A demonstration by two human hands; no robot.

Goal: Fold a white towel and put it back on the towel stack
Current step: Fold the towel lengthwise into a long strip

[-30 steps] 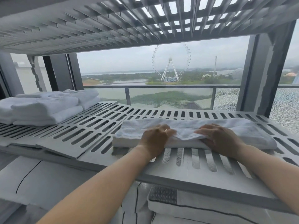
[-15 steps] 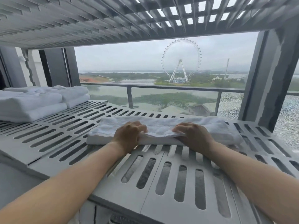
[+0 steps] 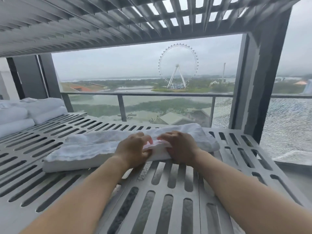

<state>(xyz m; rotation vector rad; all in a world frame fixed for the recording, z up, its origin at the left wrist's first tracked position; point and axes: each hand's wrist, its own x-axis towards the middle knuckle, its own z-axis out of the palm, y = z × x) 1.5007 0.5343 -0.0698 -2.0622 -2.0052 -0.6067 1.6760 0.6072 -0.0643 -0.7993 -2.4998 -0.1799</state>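
Note:
A white towel (image 3: pixel 87 147), folded into a long narrow strip, lies across the grey slotted shelf (image 3: pixel 168 191). My left hand (image 3: pixel 133 149) and my right hand (image 3: pixel 179 146) sit close together at the strip's middle, fingers curled into the cloth and gripping its near edge. The cloth bunches up between them. A stack of folded white towels (image 3: pixel 25 114) rests at the far left of the same shelf, well away from both hands.
Another slotted shelf (image 3: pixel 101 22) hangs low overhead. A thick grey post (image 3: pixel 263 81) stands at the right rear corner. Behind the shelf is a glass railing (image 3: pixel 152 94) and an outdoor view. The shelf's right edge drops off near the post.
My hands have slid toward each other along the towel and now grip its middle, bunching the cloth. The camera has moved closer and tilted slightly left.

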